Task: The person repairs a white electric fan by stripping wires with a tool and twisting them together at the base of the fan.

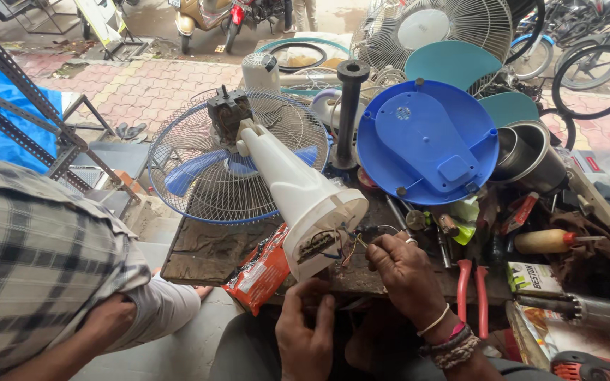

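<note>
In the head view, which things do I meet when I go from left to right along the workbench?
Checked sleeve → fan with blue blades → white fan housing → right hand on the wires → blue round base → steel pot → yellow-handled screwdriver.

The scene is lit by soft, even daylight from the open street at the top. Only weak shadows are cast beneath the white fan housing [298,190] and under the bench edge. Mild glare is seen on the steel pot [531,152] and on the blue base [425,141]. Straight lines are bent towards the edges by wide-angle distortion. The checked sleeve [30,261] close to the lens is rendered slightly soft.
</note>
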